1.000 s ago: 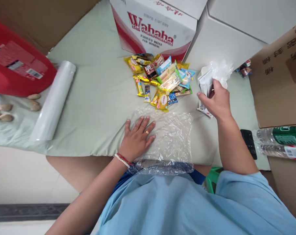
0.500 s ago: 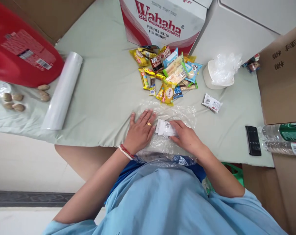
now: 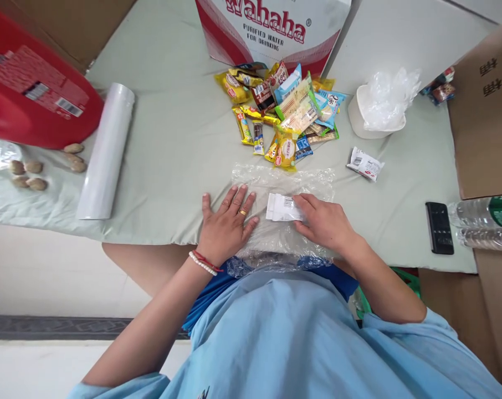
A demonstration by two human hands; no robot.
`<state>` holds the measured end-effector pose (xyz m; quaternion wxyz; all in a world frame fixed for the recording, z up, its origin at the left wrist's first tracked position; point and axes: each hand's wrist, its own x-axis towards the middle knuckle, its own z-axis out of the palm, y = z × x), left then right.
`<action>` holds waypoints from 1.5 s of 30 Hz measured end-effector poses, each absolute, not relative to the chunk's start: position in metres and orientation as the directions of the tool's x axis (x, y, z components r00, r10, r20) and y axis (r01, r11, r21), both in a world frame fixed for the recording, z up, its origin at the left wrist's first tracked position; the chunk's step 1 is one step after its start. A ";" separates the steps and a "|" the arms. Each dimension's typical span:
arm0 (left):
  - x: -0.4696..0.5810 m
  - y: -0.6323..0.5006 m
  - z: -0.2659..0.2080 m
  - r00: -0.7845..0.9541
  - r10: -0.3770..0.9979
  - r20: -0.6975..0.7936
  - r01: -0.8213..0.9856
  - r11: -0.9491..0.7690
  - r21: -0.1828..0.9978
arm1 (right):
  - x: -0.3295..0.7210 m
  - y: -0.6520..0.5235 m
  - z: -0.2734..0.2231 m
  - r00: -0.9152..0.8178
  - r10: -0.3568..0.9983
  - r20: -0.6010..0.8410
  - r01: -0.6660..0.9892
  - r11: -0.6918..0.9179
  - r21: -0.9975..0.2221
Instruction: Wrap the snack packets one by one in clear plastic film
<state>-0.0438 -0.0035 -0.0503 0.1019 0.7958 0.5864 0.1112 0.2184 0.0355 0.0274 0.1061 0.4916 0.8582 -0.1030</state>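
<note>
A sheet of clear plastic film point(image 3: 263, 235) lies wrinkled at the table's front edge and hangs over it. My left hand point(image 3: 227, 221) rests flat with spread fingers on the film's left side. With bent fingers, my right hand point(image 3: 323, 221) grips small white snack packets point(image 3: 281, 207) against the middle of the film. The packets lie side by side or overlapping; their right ends are hidden under my fingers. Beyond the film is a heap of colourful wrapped snacks point(image 3: 290, 113). Another white packet point(image 3: 364, 164) lies apart to the right.
A white tub point(image 3: 361, 119) holding crumpled plastic stands right of the snacks. Farther right are a black phone point(image 3: 439, 227) and plastic bottles point(image 3: 471, 213). At left lie a plastic roll point(image 3: 106, 152), walnuts point(image 3: 34, 167) and a red jug point(image 3: 39, 83). A water carton point(image 3: 267, 36) stands behind.
My left hand has slid left over the film, its fingers spread wider. My right hand still grips the white packets in about the same place. The view has shifted slightly.
</note>
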 end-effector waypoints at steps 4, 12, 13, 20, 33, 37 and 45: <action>-0.043 -0.003 -0.048 0.283 0.958 0.041 0.914 -0.283 0.290 | 0.229 0.038 0.044 -0.500 0.840 -0.212 0.865 0.497 -0.070; -0.042 -0.003 -0.048 0.283 0.959 0.034 0.917 -0.281 0.283 | 0.234 0.042 0.058 -0.468 0.865 -0.178 0.883 0.466 -0.059; -0.042 -0.003 -0.048 0.283 0.958 0.035 0.917 -0.282 0.281 | 0.228 0.042 0.055 -0.491 0.845 -0.212 0.870 0.488 -0.070; -0.044 -0.004 -0.049 0.287 0.957 0.029 0.921 -0.284 0.266 | 0.204 0.041 0.018 -0.534 0.780 -0.327 0.844 0.517 -0.146; -0.043 -0.004 -0.048 0.288 0.957 0.033 0.918 -0.286 0.275 | 0.194 0.046 0.016 -0.587 0.739 -0.331 0.805 0.573 -0.150; -0.042 -0.004 -0.047 0.280 0.960 0.029 0.918 -0.276 0.286 | 0.205 0.052 0.020 -0.636 0.694 -0.338 0.766 0.620 -0.169; -0.041 -0.004 -0.046 0.272 0.962 0.032 0.920 -0.270 0.283 | 0.213 0.054 0.013 -0.630 0.717 -0.299 0.775 0.603 -0.188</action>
